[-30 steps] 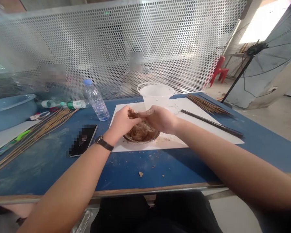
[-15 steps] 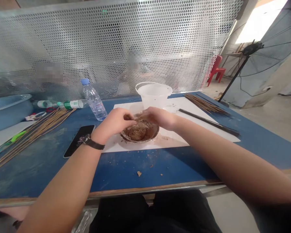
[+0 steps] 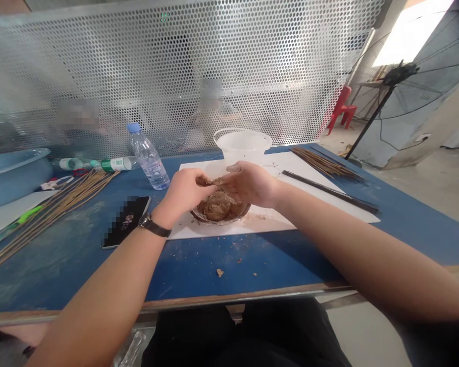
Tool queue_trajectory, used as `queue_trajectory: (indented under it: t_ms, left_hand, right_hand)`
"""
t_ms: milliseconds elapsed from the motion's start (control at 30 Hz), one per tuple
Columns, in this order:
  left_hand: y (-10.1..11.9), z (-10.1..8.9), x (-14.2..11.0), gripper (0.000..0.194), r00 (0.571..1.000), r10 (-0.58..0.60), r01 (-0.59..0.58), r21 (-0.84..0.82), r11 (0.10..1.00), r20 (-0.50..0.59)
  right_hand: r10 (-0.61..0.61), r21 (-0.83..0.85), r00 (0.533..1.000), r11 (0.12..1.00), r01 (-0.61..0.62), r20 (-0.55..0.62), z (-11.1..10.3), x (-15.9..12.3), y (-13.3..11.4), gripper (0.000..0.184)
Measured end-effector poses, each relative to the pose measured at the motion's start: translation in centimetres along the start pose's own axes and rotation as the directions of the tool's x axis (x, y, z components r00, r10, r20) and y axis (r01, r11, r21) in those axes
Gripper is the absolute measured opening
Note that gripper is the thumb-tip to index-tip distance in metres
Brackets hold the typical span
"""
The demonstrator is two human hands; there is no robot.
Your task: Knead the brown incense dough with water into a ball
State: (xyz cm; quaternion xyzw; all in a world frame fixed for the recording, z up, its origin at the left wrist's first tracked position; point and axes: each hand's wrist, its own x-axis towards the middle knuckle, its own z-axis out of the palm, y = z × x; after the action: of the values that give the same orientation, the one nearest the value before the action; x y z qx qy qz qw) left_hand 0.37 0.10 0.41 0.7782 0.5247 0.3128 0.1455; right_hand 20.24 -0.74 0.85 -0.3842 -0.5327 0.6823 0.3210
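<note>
A shallow bowl with a shiny rim holds a lump of moist brown dough-like paste. Above its far side, my left hand is closed in a pinch, brown paste on its fingertips; whatever lies between them is hard to make out. My right hand is open, palm turned inward and fingers stretched toward the left fingertips, with brown paste smeared on thumb and fingers. The two hands meet or nearly meet over the bowl. A dark wristwatch is on my left wrist.
A translucent bucket stands behind the bowl on a white board. Left are a water bottle, a phone, long thin sticks and a blue basin. Dark sticks lie right. A perforated metal screen closes the back.
My right hand has turned its palm more into view and its thumb has lifted away. My left hand has shifted slightly right, still pinched. The paste stays in the bowl.
</note>
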Motion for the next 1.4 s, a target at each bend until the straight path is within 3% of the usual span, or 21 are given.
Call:
queue_trajectory:
  t_ms: [167,267,333,400,500,567,667,733,900,1067,1300,1400]
  left_hand:
    - [0.1,-0.1,-0.2,0.007,0.998,0.037,-0.039,0.056,0.998,0.042]
    - [-0.2,-0.6,-0.1,0.009,0.977,0.060,-0.072,0.050,0.996,0.204]
    - [-0.4,-1.1,0.0,0.012,0.941,0.094,-0.119,0.056,0.991,0.326]
    - [-0.4,-1.4,-0.1,0.013,0.908,0.127,-0.174,0.085,0.981,0.398]
    - [-0.3,-1.4,-0.2,0.014,0.883,0.193,-0.265,0.116,0.957,0.428]
    - [-0.2,-1.2,-0.2,0.015,0.877,0.215,-0.296,0.130,0.946,0.429]
    - [-0.4,-0.9,-0.1,0.010,0.888,0.148,-0.235,0.153,0.960,0.436]
    - [-0.5,-0.9,0.0,0.007,0.902,0.093,-0.171,0.151,0.974,0.421]
    - [-0.7,-1.0,0.1,0.023,0.928,0.048,-0.121,0.177,0.977,0.369]
    - [-0.9,-1.0,0.1,0.037,0.952,0.095,-0.150,0.172,0.974,0.293]
    - [-0.1,-1.0,-0.2,0.024,0.880,0.085,-0.137,0.080,0.987,0.467]
    - [-0.1,-0.9,-0.2,0.023,0.870,0.050,-0.108,0.091,0.990,0.491]
  right_hand:
    - [0.000,-0.007,1.000,1.000,0.000,-0.016,-0.1,0.3,0.1,0.033]
    - [-0.068,-0.107,0.991,0.993,0.055,-0.115,-0.2,0.5,0.3,0.025]
    - [-0.138,-0.308,0.975,0.948,0.080,-0.173,-0.4,0.4,0.4,0.024]
    - [-0.209,-0.577,0.966,0.813,0.084,-0.153,-0.6,0.3,0.5,0.026]
    - [-0.286,-0.865,0.958,0.486,0.123,-0.025,-0.6,0.2,0.7,0.022]
    - [-0.308,-0.936,0.950,0.316,0.157,0.055,-0.5,0.4,0.9,0.019]
    - [-0.306,-0.967,0.949,0.210,0.147,0.078,0.1,0.7,1.2,0.019]
    - [-0.269,-0.975,0.961,0.192,0.115,0.060,0.6,0.9,1.3,0.020]
    - [-0.234,-0.982,0.970,0.159,0.099,0.060,1.3,1.7,1.6,0.023]
    - [-0.313,-0.954,0.950,0.287,0.086,-0.008,1.1,2.1,1.6,0.020]
    - [-0.401,-0.925,0.912,0.373,0.078,-0.085,1.1,1.3,1.9,0.021]
    - [-0.363,-0.912,0.925,0.407,0.051,-0.110,1.3,0.7,1.9,0.021]
